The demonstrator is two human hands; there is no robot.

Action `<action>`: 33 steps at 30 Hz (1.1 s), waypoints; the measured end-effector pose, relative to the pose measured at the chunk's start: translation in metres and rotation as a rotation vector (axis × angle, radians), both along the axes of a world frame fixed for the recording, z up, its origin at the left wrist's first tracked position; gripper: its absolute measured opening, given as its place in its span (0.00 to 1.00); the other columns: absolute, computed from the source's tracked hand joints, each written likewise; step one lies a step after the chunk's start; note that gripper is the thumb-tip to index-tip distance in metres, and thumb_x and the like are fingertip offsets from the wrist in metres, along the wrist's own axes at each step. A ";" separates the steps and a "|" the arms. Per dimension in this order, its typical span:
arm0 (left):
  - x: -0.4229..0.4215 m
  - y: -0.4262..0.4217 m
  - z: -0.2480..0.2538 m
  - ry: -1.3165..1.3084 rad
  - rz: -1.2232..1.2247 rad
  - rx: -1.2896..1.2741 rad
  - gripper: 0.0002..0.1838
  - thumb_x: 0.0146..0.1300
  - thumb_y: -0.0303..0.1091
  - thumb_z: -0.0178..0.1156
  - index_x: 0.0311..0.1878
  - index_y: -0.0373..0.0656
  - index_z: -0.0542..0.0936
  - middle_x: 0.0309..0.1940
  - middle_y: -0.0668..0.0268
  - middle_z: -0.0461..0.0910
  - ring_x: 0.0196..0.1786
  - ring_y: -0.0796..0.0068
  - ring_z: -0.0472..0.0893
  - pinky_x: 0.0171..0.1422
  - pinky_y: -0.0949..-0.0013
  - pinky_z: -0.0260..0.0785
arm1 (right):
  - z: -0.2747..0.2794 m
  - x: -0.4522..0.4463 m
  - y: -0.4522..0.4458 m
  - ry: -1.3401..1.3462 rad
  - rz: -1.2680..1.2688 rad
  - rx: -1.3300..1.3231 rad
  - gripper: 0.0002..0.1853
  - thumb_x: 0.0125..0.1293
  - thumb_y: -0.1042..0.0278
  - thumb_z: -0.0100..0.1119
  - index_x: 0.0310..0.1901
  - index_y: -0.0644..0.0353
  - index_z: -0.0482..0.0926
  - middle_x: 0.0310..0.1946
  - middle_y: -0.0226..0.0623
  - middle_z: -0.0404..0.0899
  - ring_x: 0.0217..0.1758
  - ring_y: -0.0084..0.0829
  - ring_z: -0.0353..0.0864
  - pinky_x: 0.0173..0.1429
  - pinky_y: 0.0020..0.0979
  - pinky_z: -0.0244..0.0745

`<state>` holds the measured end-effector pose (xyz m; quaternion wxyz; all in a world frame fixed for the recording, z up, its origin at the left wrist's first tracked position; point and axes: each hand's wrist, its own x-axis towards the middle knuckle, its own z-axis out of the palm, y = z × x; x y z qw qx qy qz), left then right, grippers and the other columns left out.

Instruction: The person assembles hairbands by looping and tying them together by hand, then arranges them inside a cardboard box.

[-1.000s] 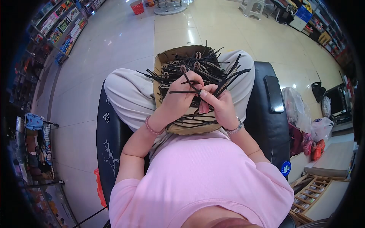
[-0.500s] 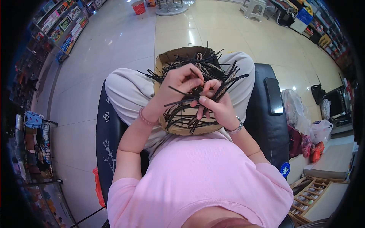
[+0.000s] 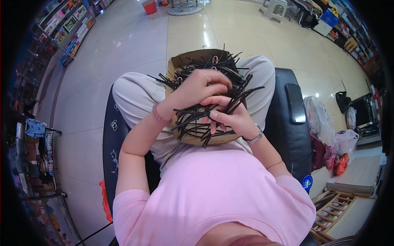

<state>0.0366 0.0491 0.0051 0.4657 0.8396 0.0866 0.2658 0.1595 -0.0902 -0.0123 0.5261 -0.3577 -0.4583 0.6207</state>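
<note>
A cardboard box (image 3: 175, 62) full of black cords (image 3: 193, 125) rests on my lap between my knees. My left hand (image 3: 209, 87), with a beaded bracelet at the wrist, is over the middle of the box. Its fingers are curled and blurred, and whatever they hold is hidden. Close on its right, my right hand (image 3: 230, 117), wearing a metal watch or bracelet, pinches black cords between thumb and fingers. Cord ends stick out on both sides of it. Braided pieces with small loops (image 3: 215, 60) lie at the box's far side.
I sit on a black seat (image 3: 283, 143) with a phone (image 3: 295, 103) on its right part. Plastic bags (image 3: 320, 119) stand on the floor at the right. Shelves (image 3: 67, 30) line the left, and a white stool (image 3: 274, 10) and red bucket (image 3: 149, 7) are farther ahead.
My left hand has come away from the cord crossing at my right thumb and moved up and rightward over the box. My right hand has stayed nearly in place, keeping its pinch.
</note>
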 end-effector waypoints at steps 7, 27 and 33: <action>-0.002 -0.032 0.044 -0.320 0.211 1.289 0.10 0.58 0.25 0.60 0.44 0.44 0.79 0.46 0.66 0.79 0.41 0.69 0.79 0.47 0.69 0.72 | -0.010 0.002 0.004 -0.068 0.008 -0.083 0.11 0.65 0.76 0.59 0.48 0.66 0.76 0.33 0.42 0.86 0.20 0.22 0.79 0.19 0.12 0.61; -0.041 -0.030 0.008 0.001 -0.131 0.761 0.07 0.53 0.25 0.61 0.37 0.43 0.78 0.42 0.67 0.80 0.31 0.71 0.74 0.34 0.72 0.67 | -0.001 0.003 -0.003 -0.148 0.046 0.020 0.18 0.59 0.84 0.54 0.52 0.66 0.76 0.31 0.36 0.83 0.24 0.20 0.78 0.28 0.17 0.74; -0.042 -0.028 0.018 0.033 -0.236 0.747 0.07 0.54 0.25 0.60 0.38 0.43 0.78 0.37 0.69 0.80 0.28 0.71 0.74 0.32 0.71 0.67 | -0.008 0.005 -0.003 -0.153 0.052 0.064 0.17 0.59 0.84 0.53 0.51 0.65 0.77 0.31 0.37 0.83 0.24 0.20 0.78 0.27 0.17 0.73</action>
